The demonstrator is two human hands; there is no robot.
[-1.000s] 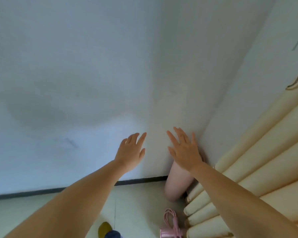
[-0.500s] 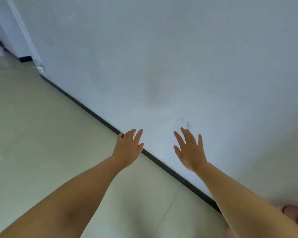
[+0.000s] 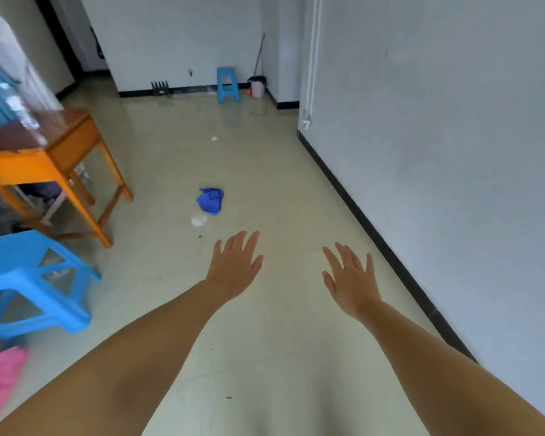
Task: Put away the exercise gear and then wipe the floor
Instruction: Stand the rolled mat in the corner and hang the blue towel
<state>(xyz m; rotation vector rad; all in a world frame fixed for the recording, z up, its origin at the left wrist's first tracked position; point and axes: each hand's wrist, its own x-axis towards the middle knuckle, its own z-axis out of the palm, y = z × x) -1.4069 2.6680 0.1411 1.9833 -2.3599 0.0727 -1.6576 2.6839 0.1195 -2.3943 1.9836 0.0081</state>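
Blue cloth on floor, ahead of both empty hands.

Blue cloth [image 3: 211,200] lies crumpled on the floor [image 3: 265,158], farther off and slightly left of the hands, just beyond a small pale spot [image 3: 199,220]; no clear long axis. Left hand [image 3: 235,266] is nearer to it, almost in line; right hand [image 3: 350,278] sits farther right, toward the wall [image 3: 453,152]. Both hands apart, fingers spread straight, holding and touching nothing.

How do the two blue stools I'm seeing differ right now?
The near blue stool stands at the left edge beside the orange wooden table, looms large and is motion-blurred; the far blue stool stands against the back wall, looks small and is sharper. The far stool looks taller and narrower, the near one squat. Both are upright, light-blue plastic, with nothing on top.
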